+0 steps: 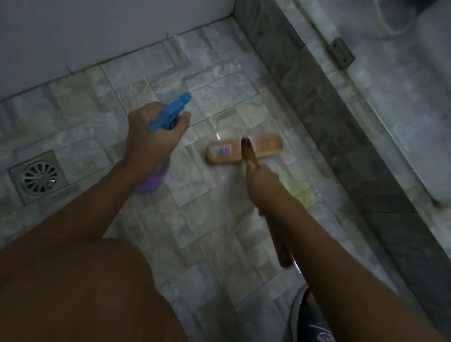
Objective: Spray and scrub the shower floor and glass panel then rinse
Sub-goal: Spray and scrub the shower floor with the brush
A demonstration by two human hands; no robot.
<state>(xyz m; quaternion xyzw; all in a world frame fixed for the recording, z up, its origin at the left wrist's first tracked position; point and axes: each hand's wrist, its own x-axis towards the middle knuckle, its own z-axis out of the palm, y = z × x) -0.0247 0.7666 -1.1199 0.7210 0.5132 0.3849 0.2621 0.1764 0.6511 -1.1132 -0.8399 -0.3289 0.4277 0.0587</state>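
Observation:
My left hand grips a spray bottle with a blue trigger head and a purple body, its nozzle aimed at the far tiles. My right hand holds the brown handle of a wooden scrub brush, whose head lies flat on the wet stone-pattern shower floor. The lower end of the handle sticks out behind my right wrist. The bottle's body is mostly hidden under my left hand and forearm.
A square metal floor drain sits at the left. A white wall bounds the far side. A dark tiled curb runs along the right, with a metal bracket on it. My bare knee fills the lower left.

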